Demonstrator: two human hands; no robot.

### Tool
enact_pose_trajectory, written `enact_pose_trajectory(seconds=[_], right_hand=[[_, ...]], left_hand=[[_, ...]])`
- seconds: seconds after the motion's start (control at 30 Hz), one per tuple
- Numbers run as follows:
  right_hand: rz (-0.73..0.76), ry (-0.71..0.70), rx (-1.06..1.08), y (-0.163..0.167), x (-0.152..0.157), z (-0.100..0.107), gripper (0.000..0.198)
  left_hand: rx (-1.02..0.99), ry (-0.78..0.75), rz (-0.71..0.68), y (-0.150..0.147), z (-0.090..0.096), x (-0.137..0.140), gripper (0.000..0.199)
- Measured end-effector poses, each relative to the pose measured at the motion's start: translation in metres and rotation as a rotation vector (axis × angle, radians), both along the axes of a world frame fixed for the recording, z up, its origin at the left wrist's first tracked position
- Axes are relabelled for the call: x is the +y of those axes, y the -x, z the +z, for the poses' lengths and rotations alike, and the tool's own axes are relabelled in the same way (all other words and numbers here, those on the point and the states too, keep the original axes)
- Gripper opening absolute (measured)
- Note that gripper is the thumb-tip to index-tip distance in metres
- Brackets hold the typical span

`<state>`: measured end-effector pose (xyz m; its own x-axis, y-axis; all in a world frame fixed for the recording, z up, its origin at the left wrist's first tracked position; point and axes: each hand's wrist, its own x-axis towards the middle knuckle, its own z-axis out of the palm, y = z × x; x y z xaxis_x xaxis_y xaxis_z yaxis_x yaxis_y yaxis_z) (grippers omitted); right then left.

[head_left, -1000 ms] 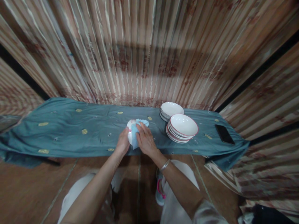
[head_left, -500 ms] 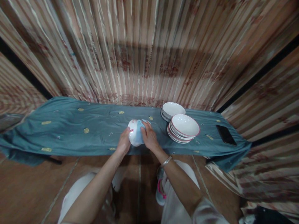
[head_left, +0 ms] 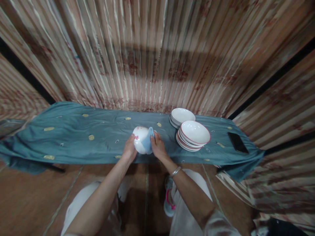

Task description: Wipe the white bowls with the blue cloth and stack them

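A white bowl (head_left: 140, 141) with small red marks on its outside is held up over the front of the cloth-covered table, its outer side facing me. My left hand (head_left: 130, 149) grips it at the left edge. A light blue cloth (head_left: 148, 141) lies against the right side of the bowl. My right hand (head_left: 158, 146) is closed on this cloth, pressing it to the bowl; some of its fingers are hidden behind.
A stack of red-rimmed white bowls (head_left: 195, 132) stands right of my hands, with a stack of white dishes (head_left: 182, 115) behind it. A black phone (head_left: 238, 142) lies farther right. The green tablecloth (head_left: 73, 137) reaches back to a striped curtain (head_left: 147, 65).
The bowl has turned a little and shows more of its white outside. My right hand and the cloth have shifted toward the bowl's right edge. The stacks stay put.
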<state>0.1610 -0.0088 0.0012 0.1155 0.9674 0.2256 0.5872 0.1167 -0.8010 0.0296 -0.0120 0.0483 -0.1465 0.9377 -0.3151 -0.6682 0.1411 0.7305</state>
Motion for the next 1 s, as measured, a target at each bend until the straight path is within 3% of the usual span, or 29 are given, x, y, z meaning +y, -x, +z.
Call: enact_pose_trajectory(seconds=[0.23, 0.53, 0.7, 1.0], right_hand=[[0.028, 0.066, -0.018, 0.003, -0.008, 0.0, 0.054], [0.035, 0.018, -0.137, 0.009, -0.02, -0.018, 0.059], [0.074, 0.012, -0.182, 0.015, -0.031, -0.021, 0.067], [0.2, -0.148, -0.309, 0.023, -0.052, -0.02, 0.067]], left_hand=[[-0.042, 0.112, 0.055, 0.002, 0.008, 0.0, 0.029], [-0.066, 0.149, 0.08, 0.008, -0.01, 0.012, 0.033], [-0.08, 0.202, 0.071, 0.01, -0.009, 0.015, 0.039], [-0.079, 0.249, 0.059, 0.014, -0.01, 0.016, 0.041]])
